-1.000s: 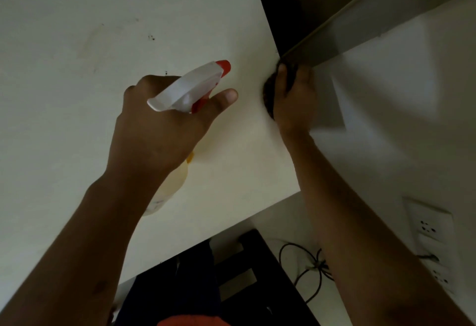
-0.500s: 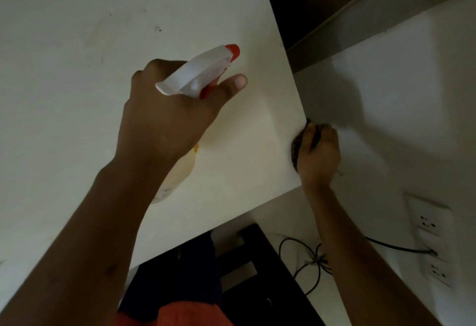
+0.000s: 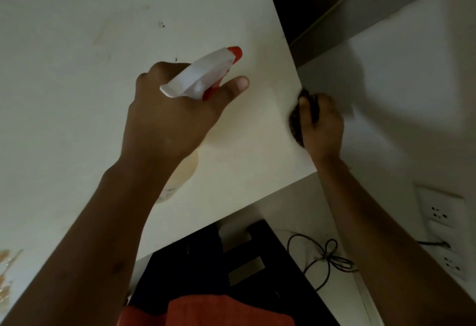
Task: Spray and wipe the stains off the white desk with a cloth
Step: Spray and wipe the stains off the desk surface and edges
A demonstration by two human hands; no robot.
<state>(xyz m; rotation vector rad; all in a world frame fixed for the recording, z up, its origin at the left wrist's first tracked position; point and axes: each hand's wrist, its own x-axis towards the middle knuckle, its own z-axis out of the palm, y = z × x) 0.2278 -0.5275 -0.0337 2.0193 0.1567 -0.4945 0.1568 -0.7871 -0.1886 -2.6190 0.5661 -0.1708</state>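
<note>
Held above the white desk [image 3: 77, 109] in the left hand [image 3: 164, 122]: a spray bottle [image 3: 203, 78], white head, red nozzle and trigger, pale body tilted under the wrist. Pressed against the desk's right edge by the right hand [image 3: 323, 130]: a dark bunched cloth [image 3: 296, 122]. Dotted across the desktop: small dark specks [image 3: 162, 25].

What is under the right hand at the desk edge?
A dark cloth, gripped by the right hand against the white desk edge. Most of the cloth is covered by fingers.
</note>
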